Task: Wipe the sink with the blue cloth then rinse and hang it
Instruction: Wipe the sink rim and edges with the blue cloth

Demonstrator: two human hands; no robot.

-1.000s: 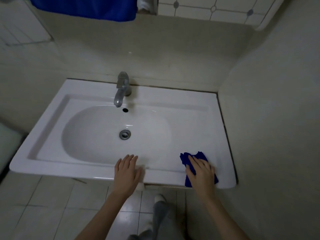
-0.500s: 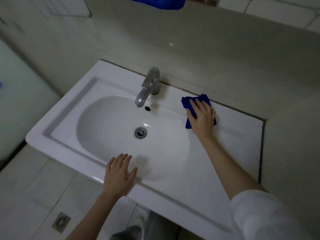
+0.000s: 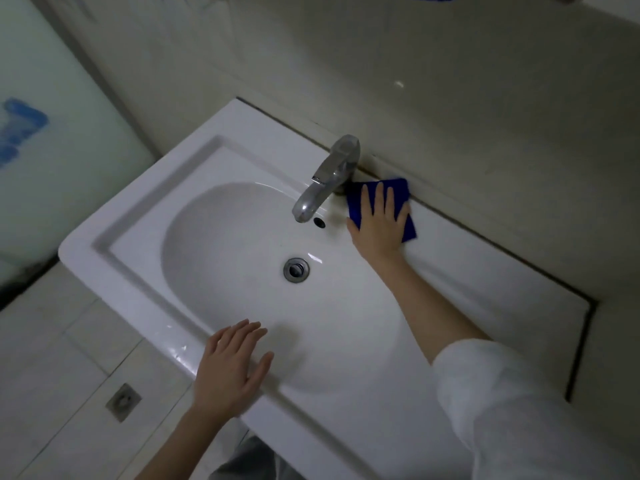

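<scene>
With the sink braced by the flat, empty left hand, the blue cloth pressed under the outspread right hand is best swept firmly round the tap.

1. The right grip, flat on the blue cloth, moves from the sink's front right corner to its back ledge.
2. The cloth now lies just beside the faucet.
</scene>
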